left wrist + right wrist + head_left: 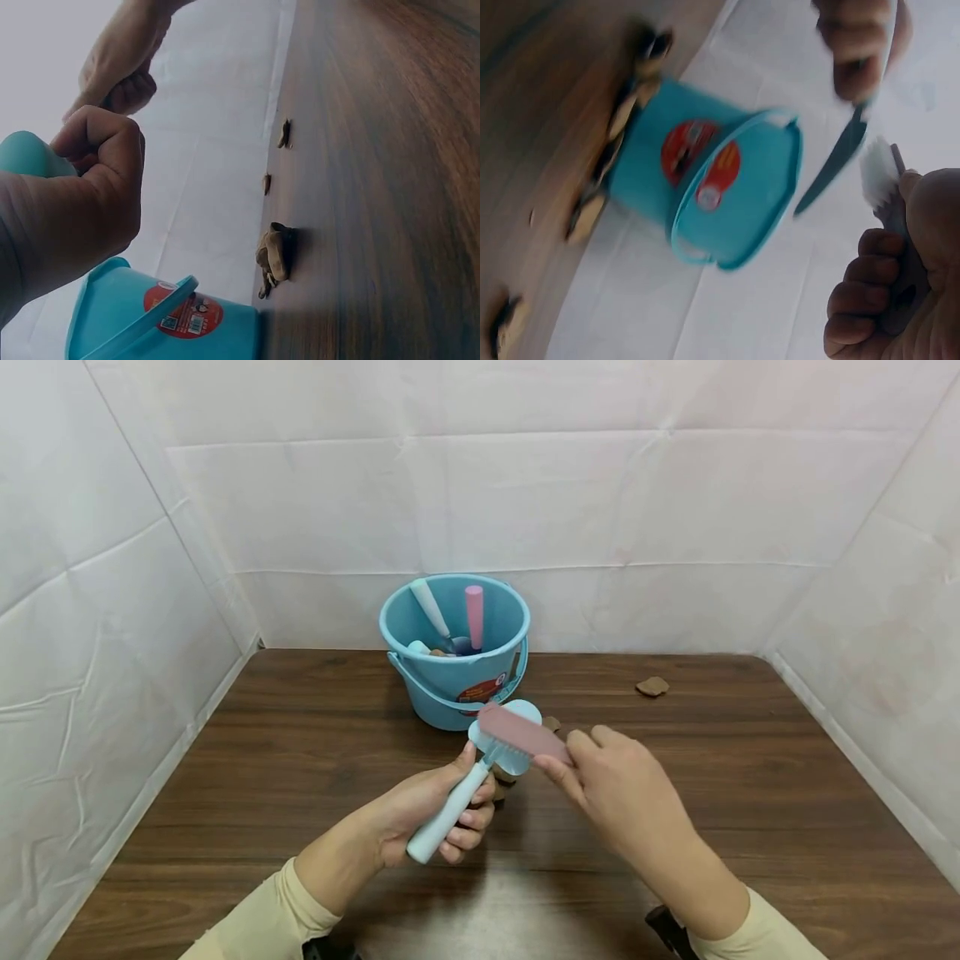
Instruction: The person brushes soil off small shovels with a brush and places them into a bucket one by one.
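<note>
In the head view my left hand (442, 810) grips the pale blue handle of a small trowel (444, 817). Its light blue blade points up and away. My right hand (626, 785) holds a pink brush (525, 732) whose white bristles (879, 174) face the trowel. From the head, the brush overlaps the blade and hides part of it. The right wrist view has the blade edge-on, close to the bristles. Behind both tools stands a blue bucket (457, 681) with its handle hanging down in front.
Inside the bucket are a white-handled tool (430, 607) and a pink-handled tool (474, 614). Several brown bark-like pieces (274, 255) lie before the bucket. Another brown piece (652, 687) is at the back right of the wooden table (300, 735). White sheeting (525, 502) encloses three sides.
</note>
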`<state>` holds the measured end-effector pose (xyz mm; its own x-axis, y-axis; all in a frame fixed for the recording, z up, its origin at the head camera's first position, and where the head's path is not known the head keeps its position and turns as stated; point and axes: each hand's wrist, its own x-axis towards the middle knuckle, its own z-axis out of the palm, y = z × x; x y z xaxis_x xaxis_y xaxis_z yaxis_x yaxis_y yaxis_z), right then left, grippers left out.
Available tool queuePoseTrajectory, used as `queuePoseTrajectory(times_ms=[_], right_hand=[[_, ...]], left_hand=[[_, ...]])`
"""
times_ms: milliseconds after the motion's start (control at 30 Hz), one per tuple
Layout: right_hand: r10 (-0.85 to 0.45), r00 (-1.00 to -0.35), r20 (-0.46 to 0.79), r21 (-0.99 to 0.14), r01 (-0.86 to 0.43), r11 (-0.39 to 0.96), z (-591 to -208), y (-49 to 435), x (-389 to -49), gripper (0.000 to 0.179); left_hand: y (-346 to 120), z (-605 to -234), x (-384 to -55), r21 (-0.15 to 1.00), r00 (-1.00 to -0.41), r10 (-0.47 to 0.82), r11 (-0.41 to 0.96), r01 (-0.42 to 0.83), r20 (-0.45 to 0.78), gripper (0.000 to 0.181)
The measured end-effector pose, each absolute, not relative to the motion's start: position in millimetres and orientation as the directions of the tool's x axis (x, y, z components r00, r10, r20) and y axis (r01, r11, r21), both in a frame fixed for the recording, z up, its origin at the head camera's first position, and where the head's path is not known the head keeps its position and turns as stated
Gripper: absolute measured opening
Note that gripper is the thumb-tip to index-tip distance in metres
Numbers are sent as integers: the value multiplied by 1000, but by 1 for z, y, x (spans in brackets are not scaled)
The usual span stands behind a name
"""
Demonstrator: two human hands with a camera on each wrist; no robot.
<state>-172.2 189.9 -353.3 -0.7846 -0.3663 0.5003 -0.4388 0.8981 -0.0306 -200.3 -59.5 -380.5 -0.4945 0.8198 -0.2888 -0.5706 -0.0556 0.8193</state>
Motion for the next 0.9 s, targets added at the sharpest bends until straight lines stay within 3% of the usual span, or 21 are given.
queuePoseTrajectory(times_ms=[133, 400, 533, 767, 900], right_hand=[[-391, -768, 507, -9, -458, 889, -357, 183, -171, 46], [-261, -805, 533, -16, -318, 948, -361, 207, -194, 48], [-295, -750, 592, 22, -351, 936, -358, 213, -195, 54], [-468, -579, 667, 176, -489, 855, -353, 186, -173, 69], [-474, -568, 673, 183, -493, 851, -359, 185, -172, 66]], left_hand=[[-58, -380, -200, 828, -507, 815, -60, -557, -282, 60], [-58, -380, -196, 838, -473, 839, -37, -544, -270, 60], [-57, -381, -197, 839, -490, 829, -46, -543, -271, 60], [-58, -384, -198, 818, -484, 830, -61, -572, -277, 59], [-58, -381, -195, 818, -471, 836, -49, -573, -280, 59]])
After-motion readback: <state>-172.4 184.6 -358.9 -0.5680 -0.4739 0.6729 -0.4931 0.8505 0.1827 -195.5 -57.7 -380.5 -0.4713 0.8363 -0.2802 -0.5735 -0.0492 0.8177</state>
